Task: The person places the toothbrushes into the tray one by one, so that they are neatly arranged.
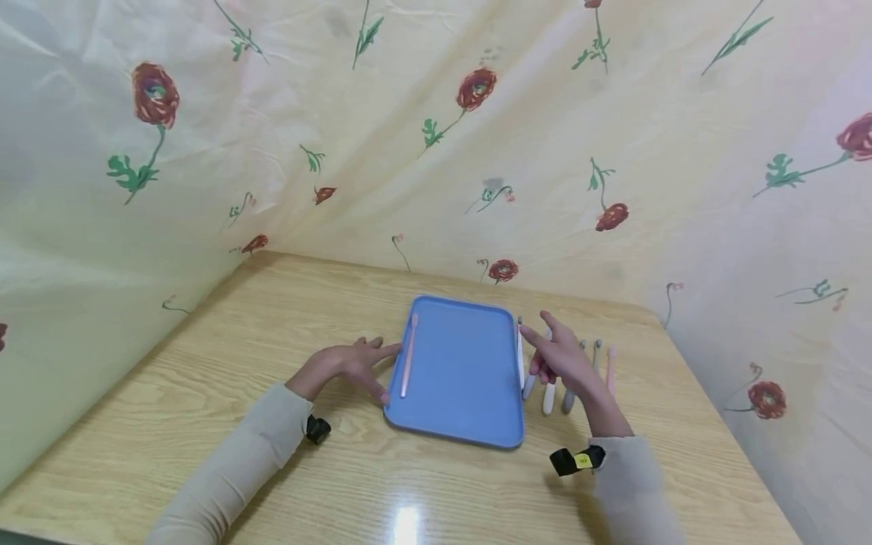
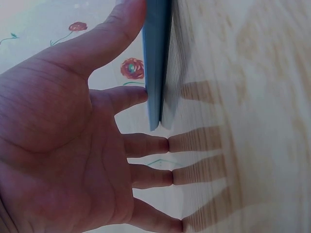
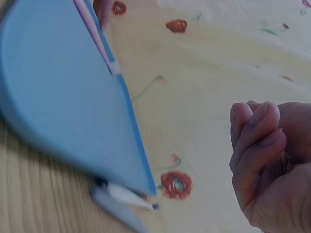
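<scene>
A blue tray (image 1: pixel 463 371) lies on the table with a pink toothbrush (image 1: pixel 409 362) along its left side. My left hand (image 1: pixel 350 367) is at the tray's left edge; in the left wrist view its thumb and index finger touch the rim (image 2: pixel 154 63), while the other fingertips meet the table. Above several toothbrushes right of the tray hovers my right hand (image 1: pixel 562 356). Its thumb and index finger stretch out, its other fingers bend loosely, and nothing shows in it. Nearest the tray is a white toothbrush (image 1: pixel 521 363). The hand partly hides a second white toothbrush (image 1: pixel 549 397).
A dark grey toothbrush (image 1: pixel 569 400), another grey-headed toothbrush (image 1: pixel 597 352) and a pink toothbrush (image 1: pixel 611 369) lie farther right. The wooden table (image 1: pixel 286 477) is backed by a flowered curtain (image 1: pixel 381 136), which also runs along both sides.
</scene>
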